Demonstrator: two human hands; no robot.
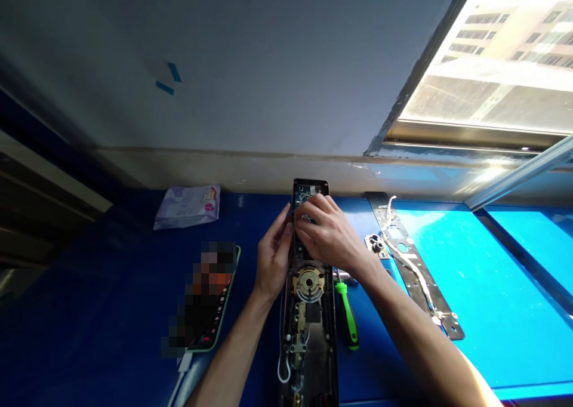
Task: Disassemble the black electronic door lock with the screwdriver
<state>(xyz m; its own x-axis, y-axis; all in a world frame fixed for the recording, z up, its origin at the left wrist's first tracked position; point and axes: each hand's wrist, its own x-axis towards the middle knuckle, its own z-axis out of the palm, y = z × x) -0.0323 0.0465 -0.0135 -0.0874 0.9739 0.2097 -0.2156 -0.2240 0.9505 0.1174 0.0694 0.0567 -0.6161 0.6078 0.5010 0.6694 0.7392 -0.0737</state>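
Right hand (323, 227) in action, grip bunched over the black housing (319, 350), fingers curled; whether they pinch anything, I can't tell! Left hand (272, 261) at its left edge, closure unclear too. Both angle inward, housing lengthwise on the blue desk (129, 311), 1 green screwdriver (348, 318) alongside!

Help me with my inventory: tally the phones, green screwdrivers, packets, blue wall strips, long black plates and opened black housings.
Phone: 1
Green screwdriver: 1
Packet: 1
Blue wall strips: 2
Long black plate: 1
Opened black housing: 1
Total: 7
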